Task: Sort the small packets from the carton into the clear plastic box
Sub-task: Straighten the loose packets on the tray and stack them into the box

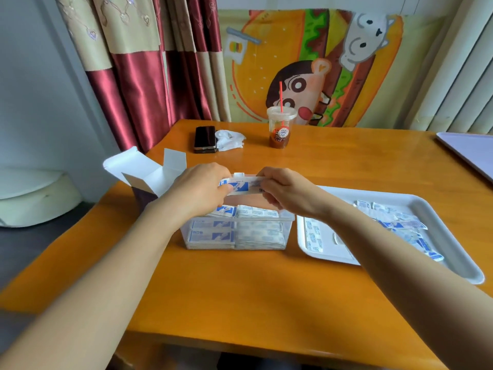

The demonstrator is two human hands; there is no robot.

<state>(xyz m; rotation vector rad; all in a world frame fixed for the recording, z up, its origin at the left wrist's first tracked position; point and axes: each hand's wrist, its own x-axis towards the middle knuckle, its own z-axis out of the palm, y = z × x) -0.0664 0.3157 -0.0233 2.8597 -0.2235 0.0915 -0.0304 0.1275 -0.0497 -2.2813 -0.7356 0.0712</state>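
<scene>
Clear plastic box (289, 219) sits on orange table (240, 289) — curtains (138, 89) behind.

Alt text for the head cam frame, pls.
A left hand and a right hand grip a stack of small blue-and-white packets by its ends above a clear plastic box part-filled with packets, on an orange wooden table. An open white carton stands left of the box; a white tray of loose packets lies to its right.

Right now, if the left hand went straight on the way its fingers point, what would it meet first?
Probably the right hand: the left hand points rightward along the bundle of packets that both hands pinch above the clear plastic box. Depth is hard to judge.
</scene>
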